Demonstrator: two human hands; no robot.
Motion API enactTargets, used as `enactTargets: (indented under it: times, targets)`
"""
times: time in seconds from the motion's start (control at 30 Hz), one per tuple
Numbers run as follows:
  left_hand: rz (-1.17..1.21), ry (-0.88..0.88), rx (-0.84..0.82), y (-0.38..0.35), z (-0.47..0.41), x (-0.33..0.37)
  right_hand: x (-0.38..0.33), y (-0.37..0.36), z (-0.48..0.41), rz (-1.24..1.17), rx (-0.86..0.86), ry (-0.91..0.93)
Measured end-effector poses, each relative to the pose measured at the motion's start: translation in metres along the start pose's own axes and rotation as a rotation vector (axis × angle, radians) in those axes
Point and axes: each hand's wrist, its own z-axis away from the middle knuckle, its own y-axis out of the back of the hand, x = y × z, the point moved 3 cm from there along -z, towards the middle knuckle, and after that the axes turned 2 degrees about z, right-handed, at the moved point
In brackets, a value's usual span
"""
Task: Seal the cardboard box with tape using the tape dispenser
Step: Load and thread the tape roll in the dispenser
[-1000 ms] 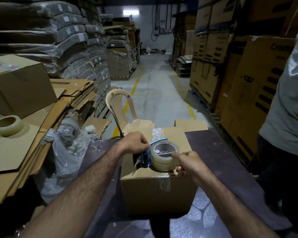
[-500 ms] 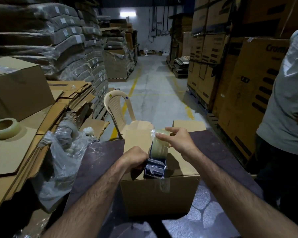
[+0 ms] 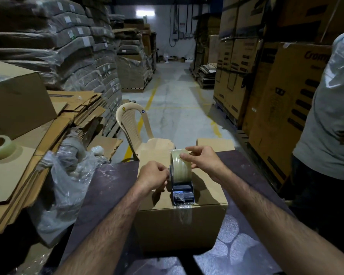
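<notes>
Hands on the dispenser, tape at the near edge

Left hand (image 3: 154, 177) curled around the tape dispenser (image 3: 182, 188), right hand (image 3: 204, 161) pinching the tape roll (image 3: 180, 165) on top. It stands upright on the cardboard box (image 3: 181, 225), clear tape (image 3: 184, 212) lapping down the front face. Light, rigid tool, I'd say; slick roll, so drive from the frame. Thin film likely wrinkles; box top may give.

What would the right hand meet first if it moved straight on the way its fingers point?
The translucent roll of tape on the dark blue dispenser; the right hand appears to be touching it.
</notes>
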Motion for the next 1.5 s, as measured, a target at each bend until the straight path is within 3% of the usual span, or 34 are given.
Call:
enactTargets:
  times: [0.1, 0.17, 0.23, 0.33, 0.47, 0.63, 0.9, 1.07, 1.37, 1.5]
  targets:
    - [-0.032, -0.125, 0.113, 0.006, -0.005, 0.009, -0.006, 0.011, 0.025, 0.321, 0.282, 0.154]
    - [-0.065, -0.24, 0.164, 0.008, -0.008, 0.016, -0.003, 0.011, 0.054, 0.348, 0.366, 0.24]
    - [-0.091, -0.358, 0.177, 0.006, -0.009, 0.026, 0.012, -0.001, 0.078, 0.325, 0.253, 0.17]
    - [-0.147, -0.455, 0.103, -0.005, -0.009, 0.039, 0.043, -0.023, 0.094, 0.225, 0.107, -0.103]
    - [-0.346, -0.428, 0.018, -0.018, -0.015, 0.04, 0.054, -0.045, 0.1, -0.033, 0.001, -0.306]
    - [-0.41, -0.396, 0.026, -0.024, -0.016, 0.04, 0.044, -0.054, 0.1, -0.254, -0.05, -0.448]
    - [-0.481, -0.378, 0.175, -0.044, -0.01, 0.047, 0.044, -0.063, 0.093, -0.321, 0.019, -0.491]
    - [-0.577, -0.46, 0.304, -0.044, -0.014, 0.049, 0.045, -0.066, 0.099, -0.273, 0.073, -0.352]
    - [-0.729, -0.397, -0.035, -0.026, -0.048, 0.067, 0.061, -0.071, 0.13, -0.131, 0.044, -0.33]
    - [-0.696, -0.38, -0.028, -0.024, -0.045, 0.068, 0.056, -0.063, 0.129, -0.108, -0.001, -0.308]
